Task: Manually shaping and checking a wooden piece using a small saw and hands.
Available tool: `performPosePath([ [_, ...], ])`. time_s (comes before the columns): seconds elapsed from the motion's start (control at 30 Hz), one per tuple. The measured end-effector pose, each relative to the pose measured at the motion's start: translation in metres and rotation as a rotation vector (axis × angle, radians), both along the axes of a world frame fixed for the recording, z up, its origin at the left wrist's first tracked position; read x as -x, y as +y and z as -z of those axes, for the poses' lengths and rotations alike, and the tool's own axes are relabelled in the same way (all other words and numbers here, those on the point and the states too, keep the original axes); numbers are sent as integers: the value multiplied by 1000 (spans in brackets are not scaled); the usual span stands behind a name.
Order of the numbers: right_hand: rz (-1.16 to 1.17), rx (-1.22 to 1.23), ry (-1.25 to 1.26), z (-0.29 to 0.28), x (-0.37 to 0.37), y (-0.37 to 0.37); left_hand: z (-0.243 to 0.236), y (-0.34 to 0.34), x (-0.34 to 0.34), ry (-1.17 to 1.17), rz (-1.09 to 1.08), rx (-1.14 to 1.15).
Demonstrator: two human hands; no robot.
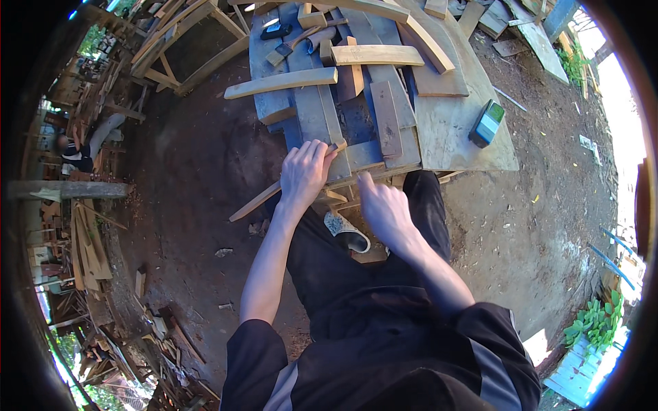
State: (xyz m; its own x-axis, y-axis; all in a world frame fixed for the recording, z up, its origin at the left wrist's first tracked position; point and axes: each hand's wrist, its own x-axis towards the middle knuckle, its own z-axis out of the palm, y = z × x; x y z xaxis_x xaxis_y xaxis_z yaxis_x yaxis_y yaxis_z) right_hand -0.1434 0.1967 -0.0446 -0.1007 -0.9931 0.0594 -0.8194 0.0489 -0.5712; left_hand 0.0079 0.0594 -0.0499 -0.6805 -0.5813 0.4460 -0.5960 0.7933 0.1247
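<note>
My left hand (303, 175) is closed around a narrow wooden strip (255, 202) at the near edge of the workbench (466, 147). The strip slants down to the left, past the bench edge, and its upper end pokes out beyond my fingers. To the right, my right hand (386, 207) is closed with fingers curled, just off the same edge; whatever it may hold is hidden. On the bench ahead lie a dark flat wood block (386, 120), a curved wood piece (281, 83) and a second curved piece (378, 55).
A green and black boxy device (486, 124) rests on the bench's right side. Farther back are a wooden-handled tool (296, 45) and a small black device (276, 31). A wooden frame (212, 65) stands at far left; a person (86, 147) sits beyond. Scrap wood (89, 250) lines the left.
</note>
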Motion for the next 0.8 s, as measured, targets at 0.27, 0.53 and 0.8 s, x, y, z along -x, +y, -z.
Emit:
performPosePath([
  [0.27, 47, 4, 11, 23, -12, -49, 3, -3, 0, 16, -49, -15],
  [0.53, 50, -41, -14, 15, -5, 7, 3, -8, -3, 65, -121, -99],
  [0.8, 25, -72, -4, 3, 6, 40, 3, -5, -2, 39, -164, -68],
])
